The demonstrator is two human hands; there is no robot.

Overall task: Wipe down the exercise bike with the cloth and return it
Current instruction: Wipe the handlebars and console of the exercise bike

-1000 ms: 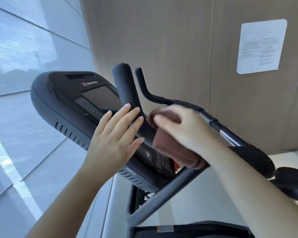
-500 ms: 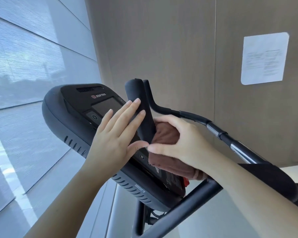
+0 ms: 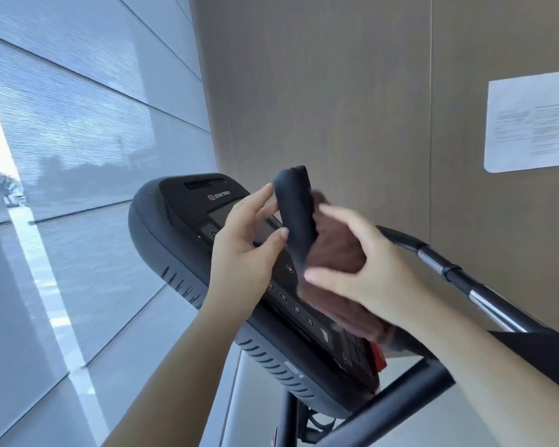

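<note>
The exercise bike's black console (image 3: 175, 243) fills the middle, with an upright black handlebar grip (image 3: 296, 214) rising in front of it. My left hand (image 3: 247, 243) touches the grip's left side with its thumb and loosely bent fingers, holding nothing. My right hand (image 3: 371, 272) holds a brown cloth (image 3: 336, 250) and presses it against the grip's right side. The cloth hangs down over the console's lower button panel and looks blurred. Its lower end is partly hidden behind my right wrist.
A black and chrome handlebar tube (image 3: 484, 304) runs out to the right behind my right arm. Close behind the bike are a brown panelled wall with a white paper notice (image 3: 533, 121) and, on the left, a large shaded window (image 3: 78, 140). The frame post (image 3: 288, 421) stands below the console.
My right hand has slid the cloth upward along the grip. My left hand has shifted from lying flat on the grip to touching it higher up with thumb and fingertips.
</note>
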